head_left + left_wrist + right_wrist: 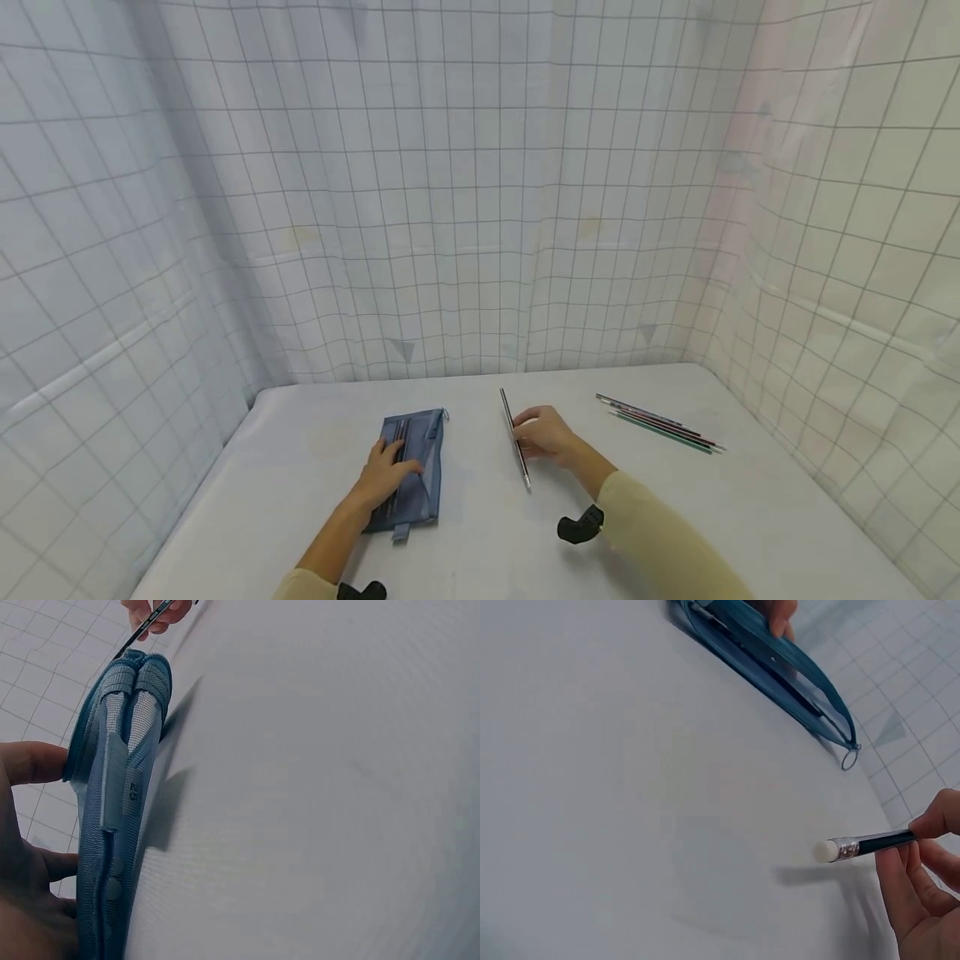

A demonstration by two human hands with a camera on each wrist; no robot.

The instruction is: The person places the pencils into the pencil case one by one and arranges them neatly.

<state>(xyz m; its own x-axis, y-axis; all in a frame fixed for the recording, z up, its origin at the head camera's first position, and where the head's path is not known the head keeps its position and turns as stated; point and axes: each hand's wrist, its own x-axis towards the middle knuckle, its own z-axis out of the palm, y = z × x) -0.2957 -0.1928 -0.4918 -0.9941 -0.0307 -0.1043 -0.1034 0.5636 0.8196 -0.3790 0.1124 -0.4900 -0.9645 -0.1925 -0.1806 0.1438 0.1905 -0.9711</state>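
Note:
My left hand (382,479) lies spread over a blue mesh zip pencil case (427,496), which is flat on the table. Thin dark pencils show through its mesh under the fingers. Seen from the right wrist, the case's zip edge (826,690) gapes, with a metal ring at the corner. My right hand (546,435) pinches a dark pencil (521,458) between thumb and fingers, right of the case. A white eraser (826,851) in a silver ferrule caps the pencil's near end, held just over the tabletop.
Several pencils (660,422) lie side by side at the right of the white table (465,550), dark, red and green among them. White cloth walls (480,208) with a grid pattern stand behind and on both sides.

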